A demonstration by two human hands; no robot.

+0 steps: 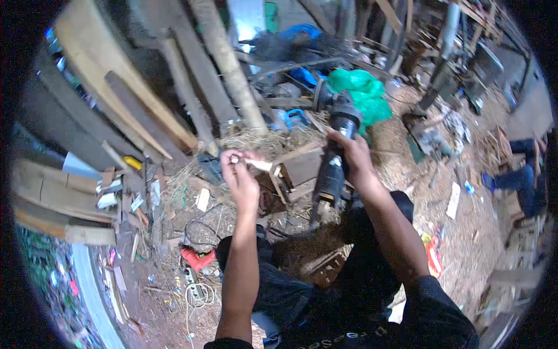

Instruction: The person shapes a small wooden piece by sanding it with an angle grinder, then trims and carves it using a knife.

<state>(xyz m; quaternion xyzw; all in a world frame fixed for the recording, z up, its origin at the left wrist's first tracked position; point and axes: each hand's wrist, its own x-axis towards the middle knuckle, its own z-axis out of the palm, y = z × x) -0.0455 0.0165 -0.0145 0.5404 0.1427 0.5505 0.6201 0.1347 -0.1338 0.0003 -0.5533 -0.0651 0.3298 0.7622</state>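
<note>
My right hand is wrapped round the dark body of an angle grinder. The tool stands nearly upright in front of my right knee, its head and round disc at the top. My left hand is closed, fingers curled, on a small pale piece of wood that sticks out to the right. Between the two hands sits a low wooden box-like block. The left hand and the grinder are apart.
Long planks lean at the left. A green plastic bag lies behind the grinder. Near my left leg are a red object and a white cable. Another person's leg shows at far right. Shavings cover the ground.
</note>
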